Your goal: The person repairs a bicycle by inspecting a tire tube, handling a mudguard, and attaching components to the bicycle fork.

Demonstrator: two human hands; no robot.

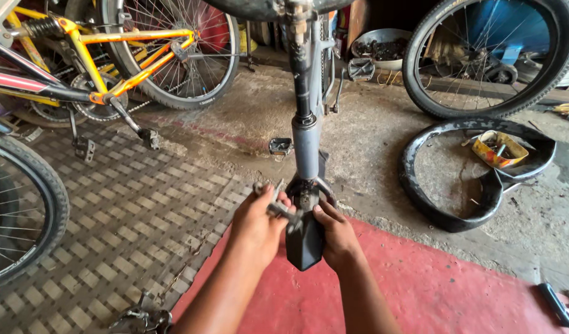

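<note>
Seat post (305, 133) upright, saddle (304, 244) seemingly downward

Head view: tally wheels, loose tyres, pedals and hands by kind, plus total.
Spoked wheels: 3 (rear wheel of the orange bike, left edge wheel, top right wheel)
Loose tyre on floor: 1
Pedals: 4 ()
Hands: 2 (left hand, right hand)
Total: 10

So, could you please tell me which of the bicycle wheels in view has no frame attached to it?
The bare wheel at the top right: it stands alone, leaning upright. The orange bicycle's wheel and the wheel at the left edge both sit in frames.
</note>
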